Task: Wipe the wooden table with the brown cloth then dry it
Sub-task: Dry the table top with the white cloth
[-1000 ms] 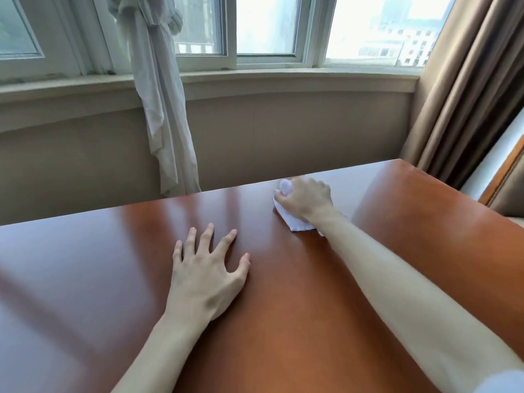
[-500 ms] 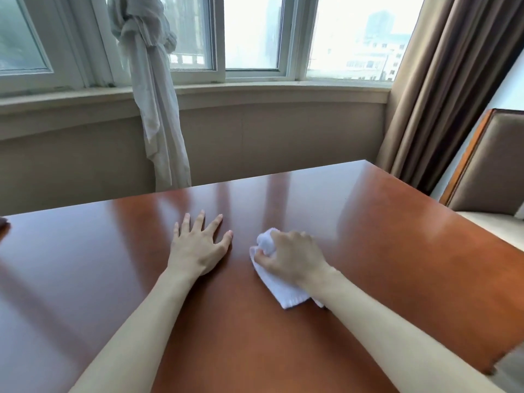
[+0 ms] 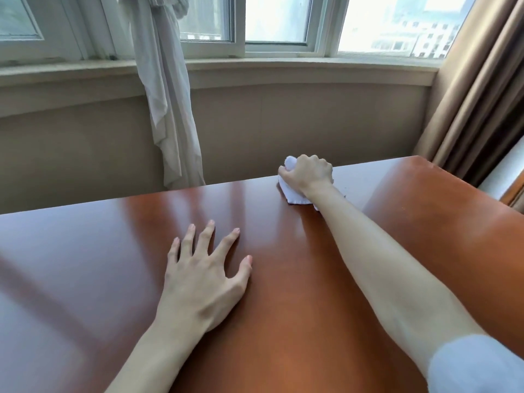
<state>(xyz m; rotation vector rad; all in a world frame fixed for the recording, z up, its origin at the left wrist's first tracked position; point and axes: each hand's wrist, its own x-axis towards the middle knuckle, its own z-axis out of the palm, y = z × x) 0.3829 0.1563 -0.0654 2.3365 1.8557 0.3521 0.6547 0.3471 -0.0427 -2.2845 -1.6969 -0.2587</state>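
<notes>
A glossy reddish-brown wooden table [image 3: 297, 293] fills the lower half of the view. My right hand [image 3: 307, 174] is stretched out to the table's far edge, its fingers curled round a bunched white cloth [image 3: 293, 196] that it presses onto the wood. Part of the cloth sticks out above and below the hand. My left hand [image 3: 202, 275] lies flat on the table nearer to me, fingers spread, holding nothing. No brown cloth is in sight.
Beyond the far edge stand a beige wall and a window sill [image 3: 255, 66]. A knotted white curtain [image 3: 167, 103] hangs at the back left. Brown drapes [image 3: 479, 103] hang by the table's far right corner.
My right hand has slid the white cloth from the middle of the table out to the far edge. My left hand has stayed flat on the wood. The view has shifted left.
</notes>
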